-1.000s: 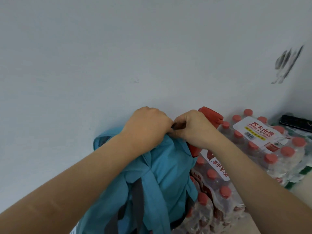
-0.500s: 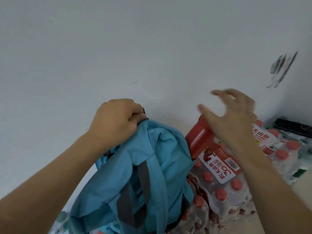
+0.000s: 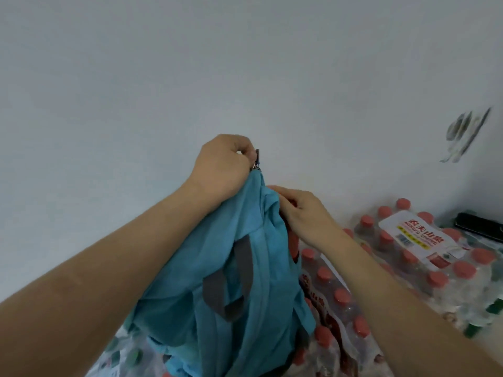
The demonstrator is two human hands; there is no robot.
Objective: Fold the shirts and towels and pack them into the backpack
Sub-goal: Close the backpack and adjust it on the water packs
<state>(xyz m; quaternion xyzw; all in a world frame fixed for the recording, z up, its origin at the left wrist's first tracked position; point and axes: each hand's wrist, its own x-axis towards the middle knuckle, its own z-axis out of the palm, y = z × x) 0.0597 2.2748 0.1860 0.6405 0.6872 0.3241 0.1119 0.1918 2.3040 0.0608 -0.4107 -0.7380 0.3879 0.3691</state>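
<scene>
Blue backpack [image 3: 231, 268] stands up tall by the water bottle packs [image 3: 408, 268], and we think our left hand [image 3: 223, 167] pinches the zipper pull [image 3: 256, 159] to shut it while our right hand [image 3: 304, 213] pinches the cloth tight.

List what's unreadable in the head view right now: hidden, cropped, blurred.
- Backpack contents: hidden by its own teal fabric; no shirts or towels are visible.
- Zipper pull: mostly covered by the left hand; the grip looks pinched.
- Right hand fingertips: tucked behind the backpack edge.
- Backpack bottom: cut off by the lower frame edge.
- Wall mark: motion-blurred.
</scene>
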